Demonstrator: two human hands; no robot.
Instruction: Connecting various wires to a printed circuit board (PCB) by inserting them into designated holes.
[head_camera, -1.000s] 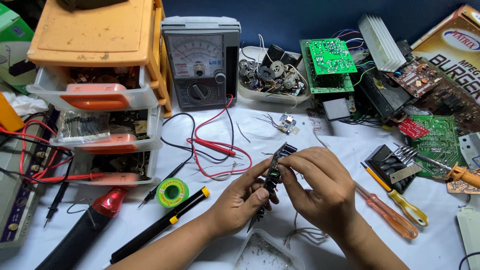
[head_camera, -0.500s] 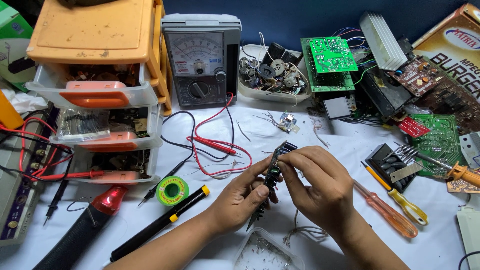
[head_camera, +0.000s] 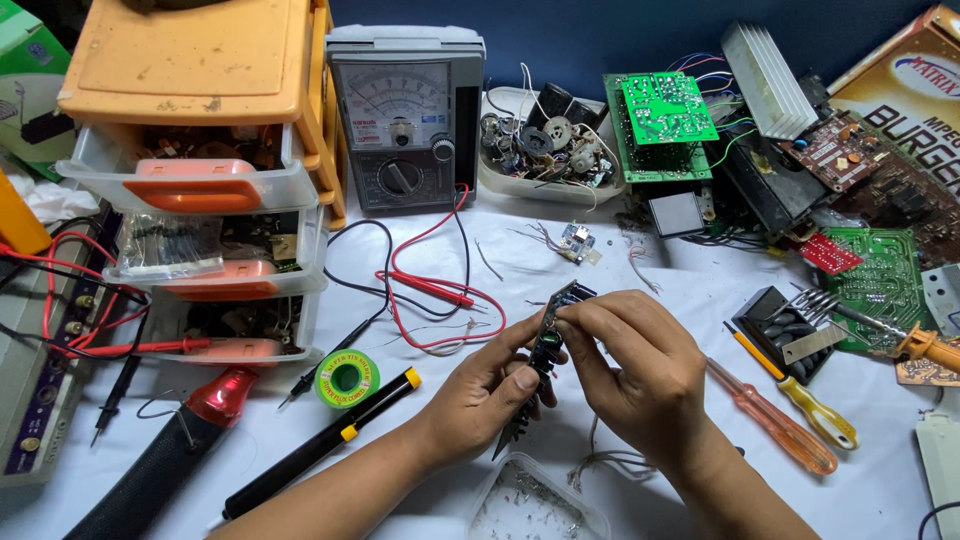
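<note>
Circuit board (head_camera: 545, 350) sits edge-on above the worktop (head_camera: 450, 250), details hard to read; left hand (head_camera: 490, 390) grips its lower half, right hand (head_camera: 640, 365) pinches the top, fingers hiding the middle.

Red-yellow carton (head_camera: 915, 75) — far right

Bright, even overhead light; sharp focus, soft shadows, no glare.
</note>
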